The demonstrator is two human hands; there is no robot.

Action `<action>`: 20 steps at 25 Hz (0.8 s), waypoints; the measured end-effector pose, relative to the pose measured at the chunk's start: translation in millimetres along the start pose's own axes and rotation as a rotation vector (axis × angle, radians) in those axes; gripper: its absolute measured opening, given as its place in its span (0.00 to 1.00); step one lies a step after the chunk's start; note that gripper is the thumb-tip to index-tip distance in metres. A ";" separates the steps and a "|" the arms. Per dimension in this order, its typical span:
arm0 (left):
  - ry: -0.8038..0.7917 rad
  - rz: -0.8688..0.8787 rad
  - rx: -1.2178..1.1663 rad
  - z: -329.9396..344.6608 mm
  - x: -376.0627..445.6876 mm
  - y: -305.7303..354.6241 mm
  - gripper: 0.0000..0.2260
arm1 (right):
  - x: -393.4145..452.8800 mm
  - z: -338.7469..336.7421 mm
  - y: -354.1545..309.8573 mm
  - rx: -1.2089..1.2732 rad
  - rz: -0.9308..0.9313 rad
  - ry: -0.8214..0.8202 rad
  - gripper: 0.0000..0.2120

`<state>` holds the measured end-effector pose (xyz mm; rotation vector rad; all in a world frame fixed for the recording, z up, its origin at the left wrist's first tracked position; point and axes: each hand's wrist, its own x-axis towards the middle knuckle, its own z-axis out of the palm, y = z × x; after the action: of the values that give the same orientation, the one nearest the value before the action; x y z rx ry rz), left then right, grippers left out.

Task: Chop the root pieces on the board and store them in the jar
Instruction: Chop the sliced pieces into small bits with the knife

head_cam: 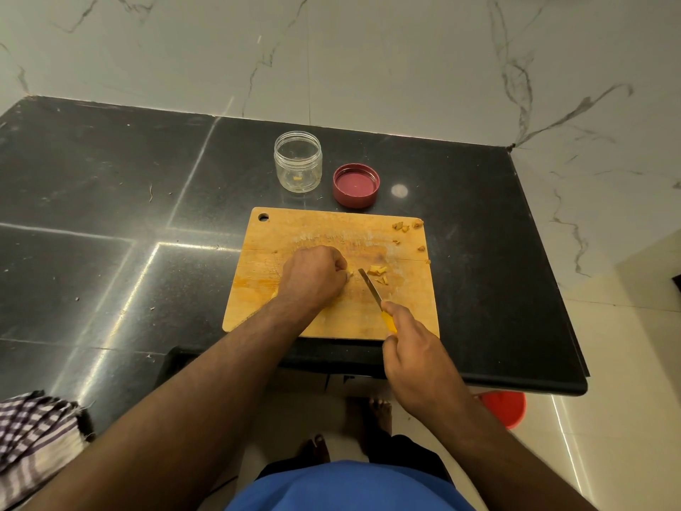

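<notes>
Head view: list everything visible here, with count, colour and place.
Cutting board: one, wooden, counter front.
Jar: one, clear, open, behind board; small yellow bit inside.
Lid: one, dark red, right of jar.
Cut pieces: several, yellow, mid-board by blade.
Scraps: few, brownish, board's far right corner.
Knife: one, yellow handle.
Counter: black.
Cloth: checked, lower left.
Bucket: red, floor.
Left hand: holds a piece.
Right hand: grips knife.

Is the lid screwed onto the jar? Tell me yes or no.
No. The red lid lies upside down on the counter beside the open jar, just behind the cutting board.
</notes>
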<state>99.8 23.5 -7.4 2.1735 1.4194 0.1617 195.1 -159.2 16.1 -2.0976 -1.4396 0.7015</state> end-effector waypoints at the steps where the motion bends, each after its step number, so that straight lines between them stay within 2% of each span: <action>1: 0.006 0.001 0.001 -0.3 -0.7 -0.1 0.09 | 2.3 0.4 -1.7 0.006 -0.005 -0.002 0.22; 13: 0.039 0.004 0.016 -1.5 -2.6 1.3 0.07 | 25.1 12.6 -11.9 -0.156 -0.028 -0.053 0.23; 18: 0.043 -0.001 0.058 -1.0 -1.9 1.8 0.07 | 3.4 10.2 -5.8 -0.142 -0.027 -0.061 0.23; 20: 0.039 -0.003 0.079 -0.6 -1.5 1.2 0.07 | -2.6 6.3 -1.7 -0.158 -0.048 -0.016 0.23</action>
<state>99.8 22.0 -6.1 2.2428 1.4740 0.1505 188.9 -160.3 12.8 -2.1711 -1.5955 0.6046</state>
